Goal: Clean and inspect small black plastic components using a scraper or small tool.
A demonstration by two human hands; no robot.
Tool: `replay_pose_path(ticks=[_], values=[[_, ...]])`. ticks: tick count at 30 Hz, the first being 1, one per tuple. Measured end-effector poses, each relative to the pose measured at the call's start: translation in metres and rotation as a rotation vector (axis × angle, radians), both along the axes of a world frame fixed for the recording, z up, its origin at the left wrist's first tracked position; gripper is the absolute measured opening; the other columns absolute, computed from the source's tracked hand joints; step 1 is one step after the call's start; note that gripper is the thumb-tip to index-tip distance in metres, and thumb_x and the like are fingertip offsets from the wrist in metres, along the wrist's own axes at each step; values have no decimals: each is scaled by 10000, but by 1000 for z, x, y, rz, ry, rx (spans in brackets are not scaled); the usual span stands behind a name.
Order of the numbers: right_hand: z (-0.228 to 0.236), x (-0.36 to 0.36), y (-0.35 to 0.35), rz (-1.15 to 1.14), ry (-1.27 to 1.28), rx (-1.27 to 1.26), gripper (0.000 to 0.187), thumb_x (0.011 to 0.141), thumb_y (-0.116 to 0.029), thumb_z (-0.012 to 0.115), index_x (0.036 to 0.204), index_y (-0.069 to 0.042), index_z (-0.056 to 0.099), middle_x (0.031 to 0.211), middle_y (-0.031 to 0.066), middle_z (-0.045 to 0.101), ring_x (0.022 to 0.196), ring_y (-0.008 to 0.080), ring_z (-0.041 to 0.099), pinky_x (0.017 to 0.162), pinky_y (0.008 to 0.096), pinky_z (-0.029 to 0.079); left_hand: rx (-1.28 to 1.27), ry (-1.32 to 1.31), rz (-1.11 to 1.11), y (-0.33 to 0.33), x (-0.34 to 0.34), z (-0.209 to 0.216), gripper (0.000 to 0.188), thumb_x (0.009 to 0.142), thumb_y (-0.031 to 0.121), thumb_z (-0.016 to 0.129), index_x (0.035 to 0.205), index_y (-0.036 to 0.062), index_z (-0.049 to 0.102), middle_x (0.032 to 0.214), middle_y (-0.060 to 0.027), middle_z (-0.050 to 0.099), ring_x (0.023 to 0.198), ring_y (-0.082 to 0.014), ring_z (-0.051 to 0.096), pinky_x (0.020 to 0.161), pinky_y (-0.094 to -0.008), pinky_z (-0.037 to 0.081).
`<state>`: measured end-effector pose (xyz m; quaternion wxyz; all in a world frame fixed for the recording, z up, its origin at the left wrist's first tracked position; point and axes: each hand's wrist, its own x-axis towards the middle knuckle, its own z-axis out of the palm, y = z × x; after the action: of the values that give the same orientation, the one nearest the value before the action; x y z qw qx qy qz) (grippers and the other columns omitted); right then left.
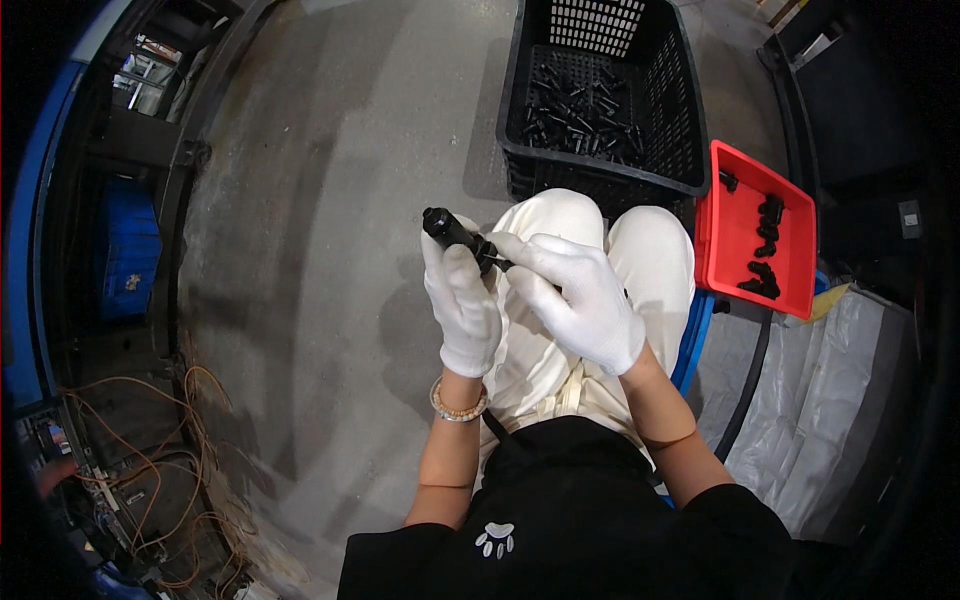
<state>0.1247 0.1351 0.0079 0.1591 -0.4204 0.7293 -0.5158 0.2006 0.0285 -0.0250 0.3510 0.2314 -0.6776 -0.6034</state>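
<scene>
Both of my hands wear white gloves and meet above my lap. My left hand (462, 310) is closed around a black cylindrical plastic part (447, 228), which tilts with its capped end up and to the left. My right hand (580, 295) is pinched on a slim tool (502, 263) whose thin, light tip meets the lower end of the part. Most of this tool is hidden by the fingers, so its exact kind does not show.
Beyond my knees stands a black slatted crate (605, 165) with many small black parts inside. To its right, a red tray (763, 175) holds several black pieces. Grey plastic sheeting (830, 390) lies at the right. Orange cables (150, 460) hang around machinery at the left.
</scene>
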Motion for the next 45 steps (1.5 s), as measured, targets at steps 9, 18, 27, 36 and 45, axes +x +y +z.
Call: replay_pose_path(ticks=[9, 18, 27, 36, 45], values=[[-3, -1, 1, 44, -78, -35, 290, 808, -117, 549, 1064, -1, 617, 756, 160, 587, 667, 292, 592, 606, 342, 463, -60, 27, 18, 0, 0, -4, 484, 929, 489, 322, 944, 22, 448, 692, 3, 402, 562, -56, 365, 491, -220, 304], [-3, 0, 0, 9, -77, -18, 286, 802, -117, 553, 1054, 0, 623, 774, 163, 601, 690, 300, 604, 622, 347, 472, -69, 11, 31, 2, -4, 1, 498, 927, 511, 322, 943, 28, 444, 669, 9, 408, 510, -44, 356, 449, -201, 288], [-7, -2, -3, -52, -108, -31, 245, 808, -122, 551, 1004, -2, 636, 752, 155, 602, 685, 296, 603, 614, 351, 466, -2, 60, -12, 6, -3, -8, 479, 912, 553, 341, 918, 87, 451, 714, 35, 428, 505, -31, 359, 420, -179, 266], [-28, -68, 62, -410, -168, 169, 278, 814, -153, 564, 1038, 1, 623, 972, 162, 651, 900, 252, 636, 799, 304, 475, 539, -134, -321, -16, -62, -33, 364, 957, 358, 378, 1079, 37, 500, 642, 33, 447, 476, -39, 357, 430, -174, 313], [-151, -238, 216, -1039, 190, 565, 271, 778, -177, 537, 1003, -80, 653, 989, 174, 632, 948, 333, 599, 830, 395, 467, 520, 85, -596, 11, -131, -1, 568, 930, 305, 471, 1363, -14, 291, 1210, -139, 477, 904, -168, 536, 812, -338, 475]])
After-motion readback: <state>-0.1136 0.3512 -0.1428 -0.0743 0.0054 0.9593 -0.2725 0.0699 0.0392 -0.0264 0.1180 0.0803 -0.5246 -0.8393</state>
